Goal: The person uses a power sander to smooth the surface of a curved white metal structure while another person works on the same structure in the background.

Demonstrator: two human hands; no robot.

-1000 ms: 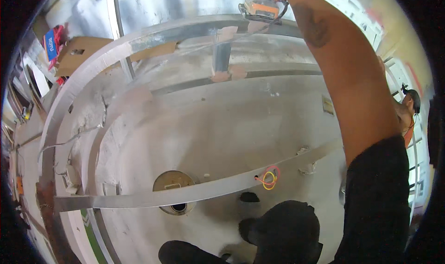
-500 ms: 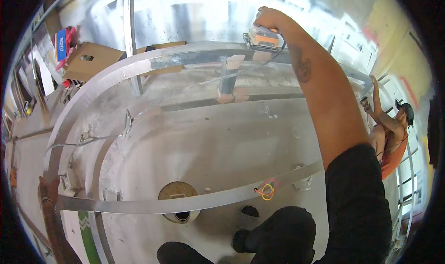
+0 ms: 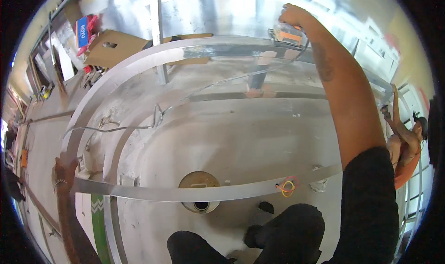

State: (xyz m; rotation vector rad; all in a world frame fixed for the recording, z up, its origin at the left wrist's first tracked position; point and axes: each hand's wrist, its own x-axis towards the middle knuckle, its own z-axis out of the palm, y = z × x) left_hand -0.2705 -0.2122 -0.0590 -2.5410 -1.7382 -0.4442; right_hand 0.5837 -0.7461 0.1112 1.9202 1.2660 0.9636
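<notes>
A grey and orange power sander rests on the far rail of a large oval metal frame. My right hand is closed over the top of the sander, arm stretched far forward. Near it, the rail has smoothed filler patches and a short upright post joining it to a lower rail. At the far left, my left hand grips the frame's left end; its fingers are partly hidden. A cable runs from the sander's side across the frame to the left rail.
Yellow and red wire loops stick out of the near rail. Below stands a round tan can-like thing. Flattened cardboard and a blue box lie at the back left. Another person crouches at the right by the frame.
The whole view has shifted, so the frame and both hands appear farther right and slightly higher. The sander stays on about the same stretch of the far rail.
</notes>
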